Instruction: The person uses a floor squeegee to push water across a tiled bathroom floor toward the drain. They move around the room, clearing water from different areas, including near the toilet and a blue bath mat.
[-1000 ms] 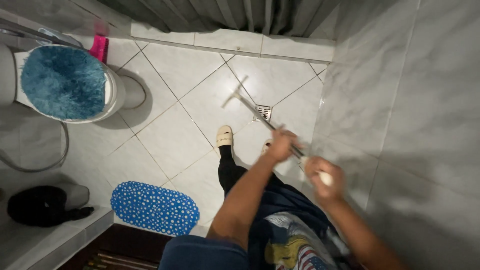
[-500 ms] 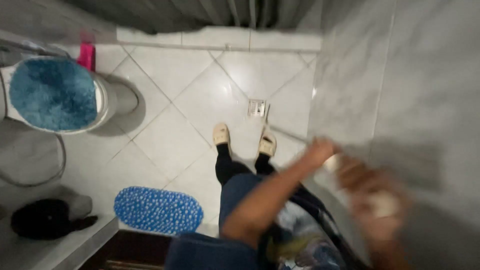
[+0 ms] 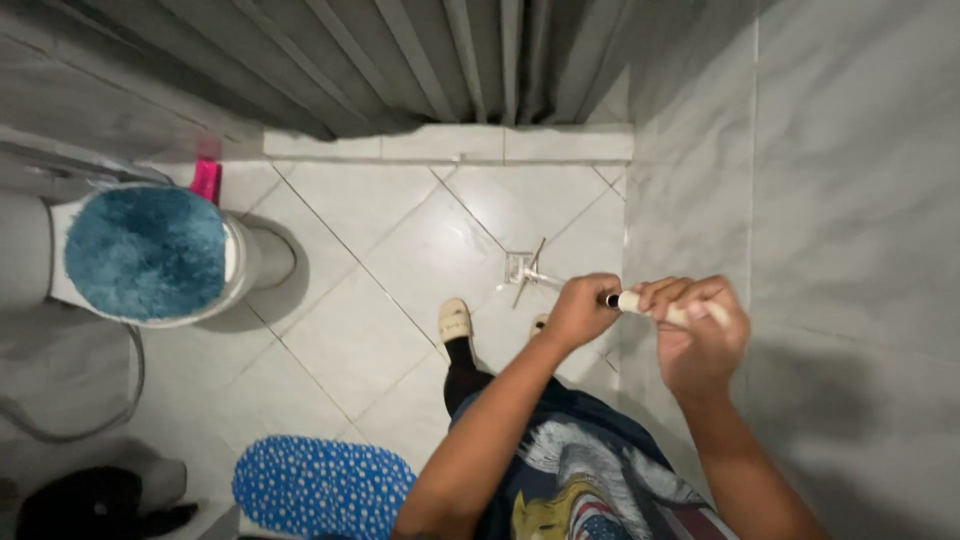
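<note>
Both hands meet on a long-handled floor tool near the right-hand wall (image 3: 850, 200). The left hand (image 3: 580, 312) has its grip closed around the thin metal shaft of the tool (image 3: 545, 277), just where the shaft enters the pale handle. The right hand (image 3: 700, 335) has its grip wrapped tight on that cream handle (image 3: 640, 302), fingers curled over the top. The shaft slopes down to the tiled floor (image 3: 400, 210), where the narrow head lies across a small square drain (image 3: 517, 266) close to the floor's right edge, beside the wall. Two feet in pale slippers (image 3: 455, 322) stand just below the drain. At the floor's left edge stands a toilet (image 3: 255, 260), its lid shut under a fuzzy blue cover (image 3: 145, 252), so what the bowl holds cannot be seen. A blue dotted mat (image 3: 320, 487) lies by the near edge, a dark bundle (image 3: 80, 505) in the near-left corner, and a grey curtain (image 3: 420, 60) hangs along the far edge
</note>
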